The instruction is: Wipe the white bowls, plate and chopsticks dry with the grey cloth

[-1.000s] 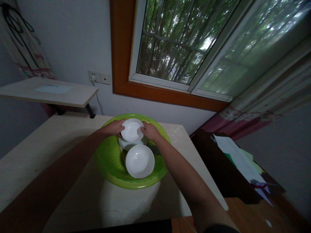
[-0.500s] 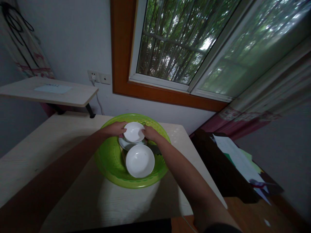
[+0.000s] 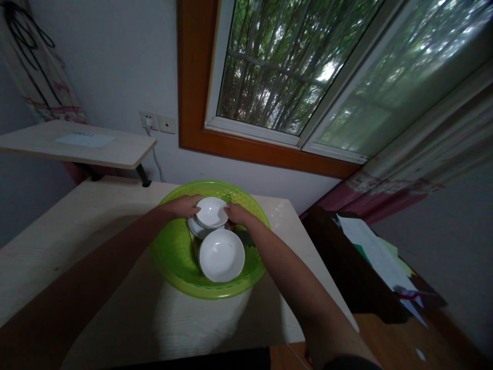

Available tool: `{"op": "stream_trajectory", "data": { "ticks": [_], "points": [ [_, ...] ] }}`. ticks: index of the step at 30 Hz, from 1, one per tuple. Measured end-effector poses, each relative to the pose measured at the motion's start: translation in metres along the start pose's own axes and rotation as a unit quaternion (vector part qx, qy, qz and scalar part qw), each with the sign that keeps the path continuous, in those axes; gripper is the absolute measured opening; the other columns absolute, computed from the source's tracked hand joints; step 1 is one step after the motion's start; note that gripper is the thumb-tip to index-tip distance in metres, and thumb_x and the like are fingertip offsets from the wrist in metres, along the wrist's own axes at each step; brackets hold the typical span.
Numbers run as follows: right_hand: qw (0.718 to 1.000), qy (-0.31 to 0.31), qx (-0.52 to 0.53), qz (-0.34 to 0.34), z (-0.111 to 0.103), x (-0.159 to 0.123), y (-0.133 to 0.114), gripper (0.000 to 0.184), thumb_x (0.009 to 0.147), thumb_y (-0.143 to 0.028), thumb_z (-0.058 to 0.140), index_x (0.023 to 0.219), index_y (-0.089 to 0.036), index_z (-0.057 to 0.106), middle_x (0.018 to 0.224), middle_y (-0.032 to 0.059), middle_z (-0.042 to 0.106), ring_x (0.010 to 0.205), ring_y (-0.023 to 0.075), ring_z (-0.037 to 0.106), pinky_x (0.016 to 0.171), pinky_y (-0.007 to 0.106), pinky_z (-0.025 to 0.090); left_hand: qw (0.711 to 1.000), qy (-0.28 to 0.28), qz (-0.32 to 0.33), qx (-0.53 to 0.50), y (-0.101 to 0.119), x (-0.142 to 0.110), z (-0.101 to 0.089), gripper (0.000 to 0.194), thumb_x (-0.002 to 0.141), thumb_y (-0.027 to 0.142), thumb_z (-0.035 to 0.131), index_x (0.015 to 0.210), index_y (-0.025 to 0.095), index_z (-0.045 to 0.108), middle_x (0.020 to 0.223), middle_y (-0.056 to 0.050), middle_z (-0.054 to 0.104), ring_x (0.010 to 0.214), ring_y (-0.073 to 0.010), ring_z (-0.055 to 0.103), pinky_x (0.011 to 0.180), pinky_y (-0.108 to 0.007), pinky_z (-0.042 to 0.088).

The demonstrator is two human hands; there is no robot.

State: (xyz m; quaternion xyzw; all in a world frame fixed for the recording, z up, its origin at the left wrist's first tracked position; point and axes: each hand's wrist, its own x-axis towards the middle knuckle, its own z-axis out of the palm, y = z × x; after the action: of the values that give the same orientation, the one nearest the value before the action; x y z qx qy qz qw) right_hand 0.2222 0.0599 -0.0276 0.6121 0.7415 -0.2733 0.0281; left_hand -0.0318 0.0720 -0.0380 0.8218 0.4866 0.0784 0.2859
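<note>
A small white bowl (image 3: 212,212) is held between my two hands, inside a large green plastic basin (image 3: 169,272). My left hand (image 3: 187,206) is closed on the bowl's left rim, thumb over the edge. On the opposite side my right hand (image 3: 236,213) grips the rim the same way. Beneath this bowl shows part of a white plate (image 3: 197,229). Nearer to me in the basin sits a larger white bowl (image 3: 222,256). A thin light-coloured stick-like piece (image 3: 193,244) lies at its left, partly hidden.
The basin stands on a pale wooden table (image 3: 119,313). A raised shelf (image 3: 127,154) with a paper sheet is at the back left. Behind are a wall socket (image 3: 148,120) and a window (image 3: 281,67). A dark cabinet (image 3: 335,257) with papers stands to the right.
The small bowl has come down slightly towards the plate, with both hands still on its rim. The larger bowl and basin have stayed where they were.
</note>
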Motion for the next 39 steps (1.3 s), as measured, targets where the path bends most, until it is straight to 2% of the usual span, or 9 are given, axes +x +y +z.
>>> {"op": "stream_trajectory", "data": {
  "ticks": [2,5,8,11,14,20,24,32,39],
  "points": [
    [1.0,0.018,-0.009,0.007,-0.003,-0.001,-0.001,0.042,0.109,-0.034,0.033,0.131,-0.012,0.061,0.101,0.0145,0.08,0.084,0.0227,0.078,0.081,0.031,0.058,1.0,0.013,-0.002,0.025,0.004,-0.002,-0.002,0.055,0.092,0.031,0.052,0.145,0.014,0.052,0.106,-0.011,0.078,0.086,-0.0238,0.075,0.076,-0.031,0.055],
    [0.997,0.066,-0.03,0.019,-0.009,-0.003,-0.001,0.046,0.109,-0.041,0.035,0.132,-0.011,0.061,0.119,0.0207,0.075,0.108,0.0276,0.074,0.096,0.035,0.053,0.997,0.045,0.021,0.058,0.004,-0.001,-0.002,0.052,0.09,0.03,0.055,0.139,0.014,0.057,0.128,-0.014,0.072,0.113,-0.0269,0.07,0.095,-0.034,0.053],
    [0.99,0.112,-0.07,0.039,-0.012,-0.005,0.002,0.056,0.109,-0.049,0.03,0.136,-0.009,0.058,0.128,0.025,0.07,0.121,0.0324,0.068,0.101,0.039,0.05,0.996,0.05,0.044,0.064,0.0,0.002,0.001,0.049,0.09,0.029,0.055,0.136,0.013,0.059,0.135,-0.016,0.068,0.122,-0.0274,0.066,0.104,-0.036,0.049],
    [0.986,0.116,-0.105,0.054,-0.011,-0.007,0.004,0.065,0.109,-0.056,0.024,0.138,-0.008,0.057,0.129,0.027,0.069,0.123,0.035,0.066,0.1,0.042,0.049,0.995,0.053,0.062,0.065,-0.005,0.005,0.003,0.05,0.09,0.028,0.055,0.136,0.012,0.06,0.139,-0.016,0.066,0.128,-0.0278,0.063,0.11,-0.037,0.046],
    [0.991,0.079,-0.1,0.038,-0.009,-0.007,0.005,0.07,0.108,-0.06,0.021,0.138,-0.009,0.058,0.132,0.0259,0.068,0.124,0.0343,0.066,0.1,0.041,0.049,0.993,0.06,0.074,0.066,-0.006,0.005,0.004,0.051,0.09,0.028,0.055,0.139,0.013,0.059,0.143,-0.015,0.064,0.132,-0.0273,0.06,0.114,-0.037,0.044],
    [0.997,0.041,-0.056,0.018,-0.008,-0.004,0.007,0.06,0.108,-0.055,0.035,0.145,-0.011,0.053,0.136,0.021,0.068,0.125,0.0292,0.066,0.099,0.033,0.049,0.993,0.058,0.076,0.066,-0.004,0.002,0.003,0.054,0.087,0.022,0.054,0.14,0.011,0.057,0.143,-0.015,0.064,0.132,-0.026,0.06,0.114,-0.035,0.044],
    [0.999,0.029,-0.019,0.01,-0.007,-0.001,0.011,0.064,0.107,-0.056,0.038,0.15,-0.009,0.049,0.136,0.0208,0.068,0.122,0.0278,0.068,0.098,0.031,0.049,0.992,0.057,0.096,0.058,-0.007,0.004,0.005,0.059,0.083,0.019,0.054,0.142,0.011,0.056,0.143,-0.014,0.064,0.131,-0.0257,0.061,0.114,-0.034,0.044],
    [0.998,0.05,0.029,-0.027,-0.003,0.001,0.014,0.072,0.106,-0.058,0.042,0.157,-0.007,0.039,0.15,0.0239,0.057,0.137,0.0306,0.058,0.111,0.036,0.045,0.991,0.06,0.092,0.071,-0.008,0.004,0.004,0.064,0.08,0.016,0.056,0.144,0.012,0.054,0.145,-0.015,0.063,0.133,-0.028,0.059,0.116,-0.038,0.043],
    [0.99,0.072,0.08,-0.087,0.002,0.007,0.01,0.064,0.107,-0.051,0.048,0.158,-0.014,0.038,0.147,0.0171,0.062,0.13,0.0249,0.063,0.108,0.034,0.047,0.99,0.069,0.065,0.107,-0.001,-0.001,0.001,0.068,0.079,0.012,0.055,0.147,0.008,0.051,0.152,-0.018,0.056,0.141,-0.0289,0.053,0.121,-0.04,0.038]
  ]
}}
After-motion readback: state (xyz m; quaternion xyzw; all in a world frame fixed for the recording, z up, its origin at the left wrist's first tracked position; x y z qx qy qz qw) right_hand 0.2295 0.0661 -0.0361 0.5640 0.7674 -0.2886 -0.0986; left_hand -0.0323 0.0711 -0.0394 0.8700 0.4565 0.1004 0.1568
